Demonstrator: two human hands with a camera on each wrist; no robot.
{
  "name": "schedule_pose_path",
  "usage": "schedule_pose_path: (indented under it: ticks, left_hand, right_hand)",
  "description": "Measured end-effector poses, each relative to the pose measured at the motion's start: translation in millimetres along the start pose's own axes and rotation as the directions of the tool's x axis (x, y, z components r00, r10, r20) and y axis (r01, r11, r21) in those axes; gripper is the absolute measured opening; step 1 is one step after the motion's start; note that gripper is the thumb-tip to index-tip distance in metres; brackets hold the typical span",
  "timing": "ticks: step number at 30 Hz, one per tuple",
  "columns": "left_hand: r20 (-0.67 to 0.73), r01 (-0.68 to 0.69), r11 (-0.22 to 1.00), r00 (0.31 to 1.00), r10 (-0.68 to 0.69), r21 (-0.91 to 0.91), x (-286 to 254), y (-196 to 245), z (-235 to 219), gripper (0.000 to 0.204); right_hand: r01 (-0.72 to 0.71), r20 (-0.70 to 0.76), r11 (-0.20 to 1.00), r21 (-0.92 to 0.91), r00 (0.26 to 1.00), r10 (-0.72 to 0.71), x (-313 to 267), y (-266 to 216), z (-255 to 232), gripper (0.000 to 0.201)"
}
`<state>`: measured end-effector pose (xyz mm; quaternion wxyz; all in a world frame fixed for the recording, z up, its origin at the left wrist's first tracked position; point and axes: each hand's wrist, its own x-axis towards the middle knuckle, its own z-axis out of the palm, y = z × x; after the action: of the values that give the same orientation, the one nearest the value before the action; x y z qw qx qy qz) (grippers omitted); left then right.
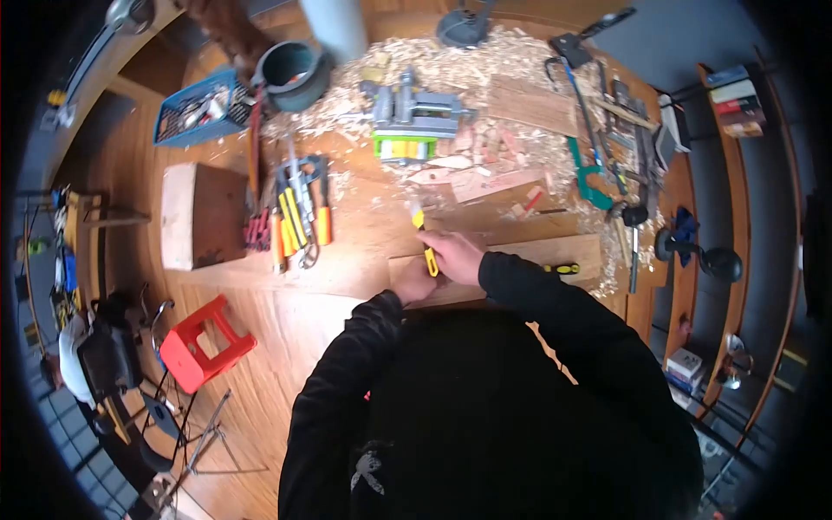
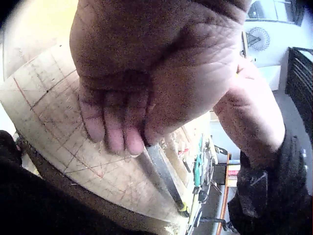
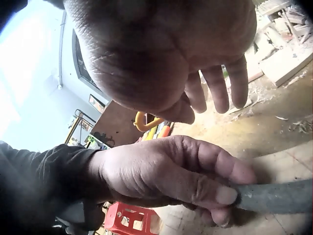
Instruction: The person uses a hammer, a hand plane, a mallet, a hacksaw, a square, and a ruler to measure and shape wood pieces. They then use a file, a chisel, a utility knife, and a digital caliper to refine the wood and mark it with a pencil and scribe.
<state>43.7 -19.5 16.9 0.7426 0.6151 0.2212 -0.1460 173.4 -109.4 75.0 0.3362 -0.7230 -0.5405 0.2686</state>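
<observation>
My left hand (image 1: 414, 282) pinches the end of a flat grey bar (image 3: 274, 197) between thumb and fingers, low over a marked wooden board (image 1: 581, 251). The bar runs across the board towards a yellow-and-black handle (image 1: 565, 269); whether they are one piece I cannot tell. Just above and right of it, my right hand (image 1: 461, 257) holds a yellow-and-black knife-like tool (image 1: 431, 262), its pale tip pointing away from me. In the right wrist view only that tool's curved yellow end (image 3: 142, 122) shows by the thumb; the remaining fingers hang loosely. Pencil-like lines cross the board (image 2: 54, 93).
Behind the hands stand a grey-and-green vise (image 1: 416, 117) and wood shavings (image 1: 355, 95). Hand tools (image 1: 299, 212), a wooden block (image 1: 204, 217) and a blue basket (image 1: 199, 108) sit at left. A green-handled saw (image 1: 589, 178) lies right; a red stool (image 1: 208, 344) stands lower left.
</observation>
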Motion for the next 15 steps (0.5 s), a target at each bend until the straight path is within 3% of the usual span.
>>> schedule_pose_path:
  ticks: [3, 5, 10, 12, 13, 15]
  left_hand:
    - [0.132, 0.034, 0.999, 0.990, -0.039, 0.038, 6.2, -7.4, -5.4, 0.024]
    - [0.093, 0.164, 0.981, 0.984, -0.154, -0.101, 10.8, -10.7, -8.0, 0.024]
    - [0.099, 0.219, 0.970, 0.973, -0.209, -0.101, 18.5, -8.3, -11.4, 0.024]
    - [0.086, 0.243, 0.964, 0.968, -0.234, -0.108, 21.5, -7.0, -13.5, 0.024]
    - [0.077, 0.236, 0.968, 0.970, -0.230, -0.084, 21.1, -1.2, -12.6, 0.023]
    - [0.062, 0.244, 0.968, 0.969, -0.240, -0.064, 21.7, 4.2, -12.0, 0.023]
  right_hand:
    - [-0.130, -0.039, 0.991, 0.027, 0.991, 0.131, -29.2, 11.6, -14.1, 0.038]
    - [-0.204, -0.091, 0.977, 0.065, 0.974, 0.209, -50.2, 17.3, -33.5, 0.050]
    - [-0.372, -0.278, 0.917, 0.148, 0.874, 0.399, -119.5, 30.7, -82.2, 0.057]
    - [-0.345, -0.434, 0.875, 0.340, 0.768, 0.472, -152.2, 50.2, -90.1, 0.049]
    - [-0.350, -0.445, 0.870, 0.347, 0.755, 0.481, -169.0, 61.5, -93.1, 0.049]
    - [-0.415, -0.412, 0.663, 0.623, 0.546, 0.729, -202.6, 89.4, -97.5, 0.044]
